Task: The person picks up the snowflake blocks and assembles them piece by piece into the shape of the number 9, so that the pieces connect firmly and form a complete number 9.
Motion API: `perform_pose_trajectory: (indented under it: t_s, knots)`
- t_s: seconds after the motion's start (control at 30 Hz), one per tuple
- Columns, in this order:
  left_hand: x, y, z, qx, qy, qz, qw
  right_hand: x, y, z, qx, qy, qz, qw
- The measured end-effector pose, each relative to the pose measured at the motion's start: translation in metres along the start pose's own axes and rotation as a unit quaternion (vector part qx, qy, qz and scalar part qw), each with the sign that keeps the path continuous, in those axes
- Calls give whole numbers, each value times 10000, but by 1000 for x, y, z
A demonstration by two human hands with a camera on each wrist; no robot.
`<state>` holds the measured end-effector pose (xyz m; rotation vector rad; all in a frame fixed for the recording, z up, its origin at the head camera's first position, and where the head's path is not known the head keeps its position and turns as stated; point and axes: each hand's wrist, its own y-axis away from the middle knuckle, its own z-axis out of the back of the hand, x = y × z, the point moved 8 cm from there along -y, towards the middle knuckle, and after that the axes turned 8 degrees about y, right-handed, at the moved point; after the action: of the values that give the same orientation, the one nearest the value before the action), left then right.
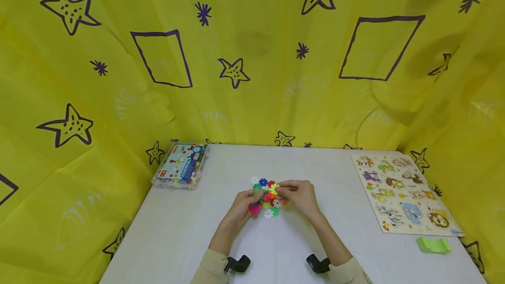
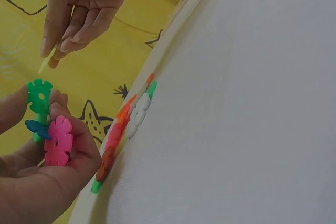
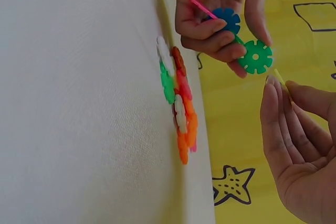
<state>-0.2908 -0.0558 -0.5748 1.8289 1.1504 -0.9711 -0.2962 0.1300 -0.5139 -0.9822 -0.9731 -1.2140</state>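
Note:
My left hand point(image 1: 238, 210) holds a small chain of joined plastic snowflake discs. In the left wrist view the chain includes a green disc point(image 2: 40, 96), a blue disc point(image 2: 38, 128) and a pink disc point(image 2: 59, 141). Between thumb and fingers, my right hand point(image 1: 301, 195) pinches a yellow snowflake disc point(image 3: 281, 77), turned edge-on in both wrist views. Its edge is very close to the green disc's rim; contact cannot be told. Below the hands, a loose pile of snowflake discs point(image 1: 268, 214) in white, green, orange, pink and other colours lies on the table.
A clear plastic box point(image 1: 180, 165) with a printed label stands at the back left of the white table point(image 1: 165, 231). On the right lie an animal puzzle board point(image 1: 398, 187) and a light green block point(image 1: 433, 245). A yellow patterned curtain point(image 1: 252, 108) surrounds the table.

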Motion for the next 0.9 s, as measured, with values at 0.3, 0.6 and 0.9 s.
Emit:
perform_pose_trajectory:
  t_s: [0.3, 0.6, 0.9]
  knots:
    - [2, 0, -2, 114, -78, 9, 9999, -1, 0, -4, 88, -101, -45, 9999]
    - [0, 0, -3, 140, -110, -74, 9998, -1, 1, -6, 54, -48, -101, 9999]
    - [1, -1, -3, 91, -196, -41, 9998, -1, 1, -8, 123, -15, 24, 9999]
